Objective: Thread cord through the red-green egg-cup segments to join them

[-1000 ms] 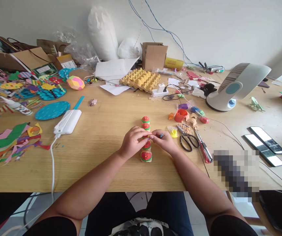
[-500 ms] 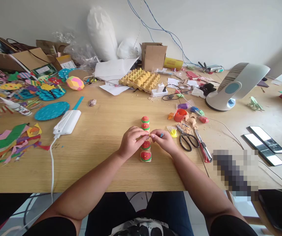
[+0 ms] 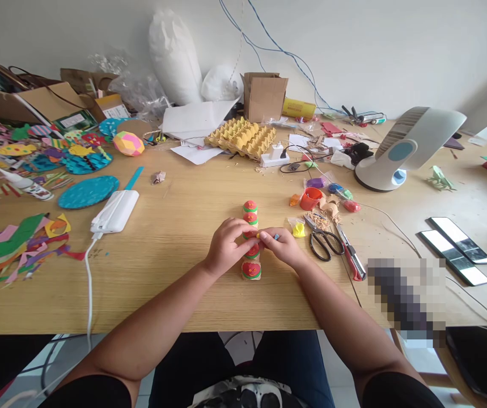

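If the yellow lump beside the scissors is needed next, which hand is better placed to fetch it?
Probably the right hand: it is nearer the yellow lump, though a small blue item shows in its grip. The left hand is farther away.

Clock: centred on the hands, 12 = far side
Left hand point(image 3: 228, 246): above figure row point(image 3: 252, 251), fingertips toward 3, grip unclear
Right hand point(image 3: 284, 244): pinches small yellow bit point(image 3: 258, 235), blue bit point(image 3: 276, 237) at fingers
Figures: red-and-green, lined 12 to 6, partly hidden
3 o'clock: yellow packet point(image 3: 298, 229), scissors point(image 3: 337, 242), cutter point(image 3: 352, 255)
2 o'clock: fan point(image 3: 401, 152)
12 o'clock: egg tray point(image 3: 243, 138)
10 o'clock: multicoloured ball point(image 3: 128, 144)
9 o'clock: white box point(image 3: 121, 211), paper strips point(image 3: 17, 243) beyond
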Action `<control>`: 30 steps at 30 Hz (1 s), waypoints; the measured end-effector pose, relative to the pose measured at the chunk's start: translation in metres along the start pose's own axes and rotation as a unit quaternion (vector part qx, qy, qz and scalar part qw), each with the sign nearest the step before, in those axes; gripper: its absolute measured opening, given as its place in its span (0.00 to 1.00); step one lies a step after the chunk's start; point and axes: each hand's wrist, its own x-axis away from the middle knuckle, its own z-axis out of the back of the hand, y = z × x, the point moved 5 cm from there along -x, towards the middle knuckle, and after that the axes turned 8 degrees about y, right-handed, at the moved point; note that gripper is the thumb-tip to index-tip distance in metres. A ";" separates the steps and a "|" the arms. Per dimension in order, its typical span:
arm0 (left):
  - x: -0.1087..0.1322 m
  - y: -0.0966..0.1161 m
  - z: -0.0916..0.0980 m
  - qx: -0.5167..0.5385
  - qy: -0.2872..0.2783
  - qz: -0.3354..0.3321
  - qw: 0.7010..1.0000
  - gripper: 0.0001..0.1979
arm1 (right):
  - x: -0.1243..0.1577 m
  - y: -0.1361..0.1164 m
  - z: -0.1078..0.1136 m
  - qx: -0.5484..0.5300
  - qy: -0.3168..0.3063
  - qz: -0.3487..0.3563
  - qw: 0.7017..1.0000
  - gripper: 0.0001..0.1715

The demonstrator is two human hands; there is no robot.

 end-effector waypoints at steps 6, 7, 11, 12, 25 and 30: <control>0.002 -0.001 -0.004 -0.018 -0.023 0.003 1.000 0.11 | 0.002 -0.002 -0.003 0.007 -0.041 0.014 0.999 0.28; 0.003 -0.002 -0.005 -0.023 -0.025 0.001 0.999 0.12 | 0.002 -0.003 -0.004 0.007 -0.045 0.013 0.999 0.28; 0.005 -0.005 -0.006 -0.029 -0.023 -0.006 0.999 0.15 | 0.003 -0.003 -0.006 0.006 -0.047 0.018 0.999 0.27; 0.005 -0.005 -0.006 -0.025 -0.021 -0.003 0.999 0.17 | 0.002 -0.003 -0.006 0.007 -0.042 0.020 0.999 0.27; -0.001 -0.001 -0.002 -0.009 -0.006 0.013 1.000 0.10 | -0.001 0.001 0.007 0.010 0.059 0.009 0.998 0.27; 0.000 0.000 -0.002 -0.007 -0.018 0.015 1.000 0.11 | -0.004 0.005 0.003 -0.033 0.052 -0.014 0.998 0.26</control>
